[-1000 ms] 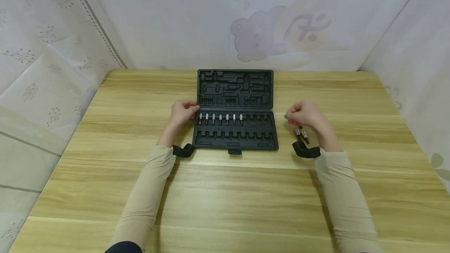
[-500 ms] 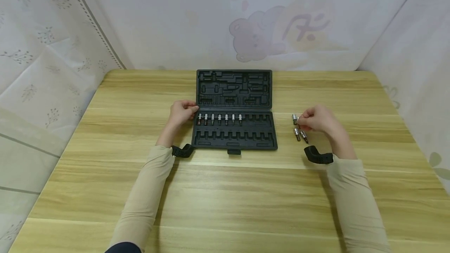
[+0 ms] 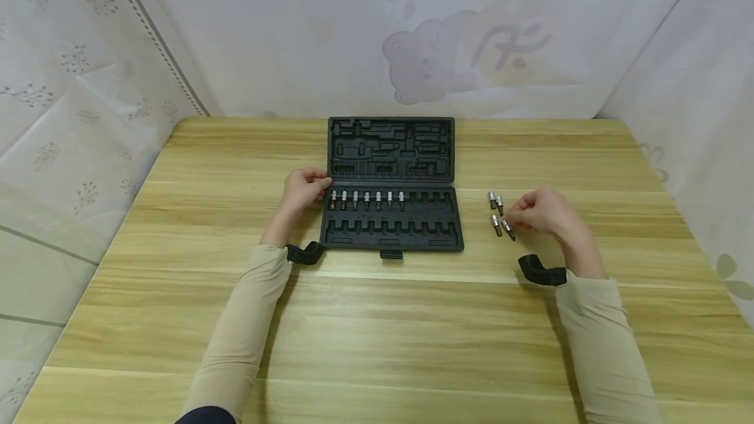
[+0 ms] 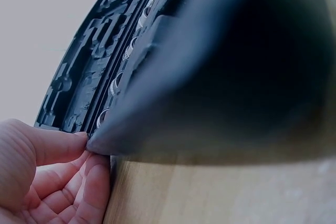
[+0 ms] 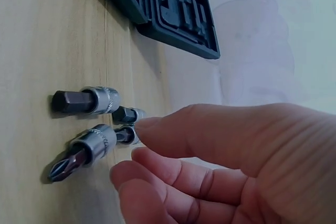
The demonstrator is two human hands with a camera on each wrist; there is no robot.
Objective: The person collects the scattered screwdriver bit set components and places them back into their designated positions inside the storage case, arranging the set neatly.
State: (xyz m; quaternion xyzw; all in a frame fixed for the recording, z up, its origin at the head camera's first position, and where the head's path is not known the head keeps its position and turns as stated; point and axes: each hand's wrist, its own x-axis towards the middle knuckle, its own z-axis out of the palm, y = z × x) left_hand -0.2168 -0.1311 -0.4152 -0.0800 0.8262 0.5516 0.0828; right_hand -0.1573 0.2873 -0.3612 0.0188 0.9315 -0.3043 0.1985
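Observation:
A black plastic case point(image 3: 436, 216) lies unfolded, with several silver bit sockets point(image 3: 367, 198) in the left part of its upper slot row. My left hand point(image 3: 303, 189) pinches the case's left edge near the hinge, thumb on top and fingers curled below, as the left wrist view shows. Right of the case, several loose bit sockets lie in two pairs. In the right wrist view, a hex bit socket point(image 5: 102, 100) and a Phillips bit socket point(image 5: 93, 145) are nearest. Beside them hovers my right hand point(image 3: 544, 213), fingers loosely bent, thumb apart, nothing between them.
The lid point(image 3: 391, 149) of moulded recesses faces up at the back, near the wooden table's point(image 3: 377, 332) far edge. Pale printed cloth point(image 3: 330, 31) hangs behind and at both sides. A black wrist mount point(image 3: 305, 253) juts from each sleeve.
My right hand has moved right and toward me, away from the case, uncovering the loose bit sockets. My left hand stays at the case edge. The row in the case looks the same.

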